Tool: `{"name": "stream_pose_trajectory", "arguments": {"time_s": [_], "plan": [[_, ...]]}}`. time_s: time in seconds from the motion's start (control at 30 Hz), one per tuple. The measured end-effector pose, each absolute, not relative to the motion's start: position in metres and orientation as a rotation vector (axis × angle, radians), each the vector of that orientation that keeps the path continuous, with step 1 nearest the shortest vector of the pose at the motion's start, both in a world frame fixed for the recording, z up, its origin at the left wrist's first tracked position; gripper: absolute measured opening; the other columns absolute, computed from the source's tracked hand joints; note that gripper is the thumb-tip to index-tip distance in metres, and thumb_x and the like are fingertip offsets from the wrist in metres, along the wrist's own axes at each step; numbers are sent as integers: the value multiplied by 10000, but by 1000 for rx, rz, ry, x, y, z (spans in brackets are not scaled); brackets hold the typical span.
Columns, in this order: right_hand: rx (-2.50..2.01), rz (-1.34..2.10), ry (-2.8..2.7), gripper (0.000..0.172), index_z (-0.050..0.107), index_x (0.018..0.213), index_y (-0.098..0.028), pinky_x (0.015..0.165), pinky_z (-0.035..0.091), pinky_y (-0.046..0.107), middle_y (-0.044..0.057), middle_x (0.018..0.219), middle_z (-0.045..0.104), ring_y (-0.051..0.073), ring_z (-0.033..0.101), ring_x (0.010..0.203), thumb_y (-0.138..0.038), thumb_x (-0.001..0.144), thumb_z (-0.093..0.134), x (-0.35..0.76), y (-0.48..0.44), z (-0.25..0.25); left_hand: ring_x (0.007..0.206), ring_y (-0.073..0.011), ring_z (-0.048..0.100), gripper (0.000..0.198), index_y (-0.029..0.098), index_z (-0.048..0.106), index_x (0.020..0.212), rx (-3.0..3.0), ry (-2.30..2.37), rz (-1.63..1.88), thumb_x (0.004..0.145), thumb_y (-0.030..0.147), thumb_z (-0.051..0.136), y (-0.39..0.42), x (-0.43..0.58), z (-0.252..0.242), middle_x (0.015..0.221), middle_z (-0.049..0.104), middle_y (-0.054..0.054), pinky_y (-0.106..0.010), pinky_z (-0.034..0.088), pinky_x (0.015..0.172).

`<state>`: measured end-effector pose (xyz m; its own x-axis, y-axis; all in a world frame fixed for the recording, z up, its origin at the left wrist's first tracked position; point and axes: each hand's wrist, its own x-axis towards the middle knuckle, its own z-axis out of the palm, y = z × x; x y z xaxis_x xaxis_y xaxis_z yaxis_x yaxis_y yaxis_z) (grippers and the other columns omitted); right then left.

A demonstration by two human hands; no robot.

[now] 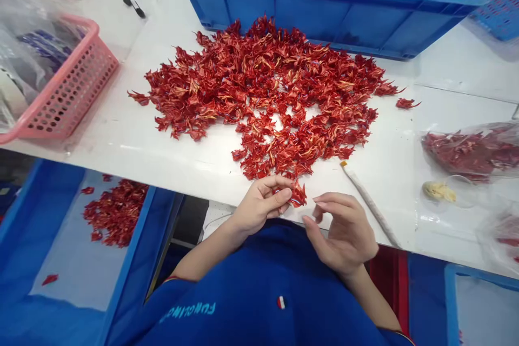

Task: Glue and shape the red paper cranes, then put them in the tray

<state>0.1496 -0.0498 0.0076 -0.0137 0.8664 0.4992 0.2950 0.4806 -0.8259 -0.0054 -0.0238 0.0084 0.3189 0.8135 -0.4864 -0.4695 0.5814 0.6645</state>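
Observation:
Between the thumb and fingers of my left hand (264, 198) is a small red pointed piece (298, 195) with a blue-and-white marking, held at the table's front edge. To its right, my right hand (343, 232) hovers apart from it, thumb and fingers spread and nothing visible between them. Just beyond my hands spreads a large pile of similar red pieces (259, 86), some with yellow-orange streaks. A thin whitish brush-like stick (371, 205) with a yellowish tip lies right of the pile, close to my right hand.
Behind the pile stands a blue crate (324, 16) of dark green pieces. A pink basket (77, 86) is at left. Below it, a blue bin (133, 265) holds red pieces. At right lie a plastic bag (478, 151) of red pieces and a pale yellow lump (439, 191).

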Motion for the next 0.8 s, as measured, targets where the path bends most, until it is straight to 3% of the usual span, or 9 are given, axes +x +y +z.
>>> {"name": "stream_pose_trajectory", "arguments": {"time_s": [0.2, 0.33, 0.43, 0.63, 0.8], "plan": [[-1089, 1056, -1377, 228, 709, 999, -246, 510, 454, 249, 11, 781, 618, 118, 557, 630, -99, 834, 654, 155, -44, 14, 401, -17, 393, 413, 126, 656, 764, 395, 782, 825, 607, 435, 881, -22, -11, 8, 571, 560, 28, -133, 166, 347], [-1050, 1242, -1291, 182, 713, 899, -254, 506, 448, 217, -11, 750, 632, 99, 551, 605, -100, 803, 691, 151, -40, 15, 415, -13, 402, 399, 139, 672, 848, 421, 783, 801, 651, 433, 856, -23, -10, 7, 607, 578, 28, -130, 176, 358], [-1042, 1273, -1243, 172, 709, 849, -249, 538, 471, 213, -17, 743, 645, 95, 564, 611, -91, 784, 707, 148, -40, 13, 426, -22, 422, 424, 143, 664, 884, 452, 833, 783, 670, 468, 833, -23, -9, 8, 610, 575, 31, -132, 180, 359], [-1055, 1213, -1215, 191, 713, 839, -246, 560, 501, 215, -6, 769, 684, 108, 611, 648, -69, 767, 712, 147, -41, 10, 436, -54, 441, 498, 148, 570, 711, 505, 976, 759, 648, 591, 789, -29, -9, 7, 535, 520, 38, -153, 226, 375], [-1064, 1178, -1219, 193, 712, 842, -247, 562, 513, 218, -7, 770, 686, 113, 625, 657, -70, 763, 709, 147, -42, 8, 427, -44, 364, 464, 150, 567, 684, 656, 948, 810, 724, 580, 735, -33, -10, 6, 556, 501, 37, -182, 235, 390]]}}
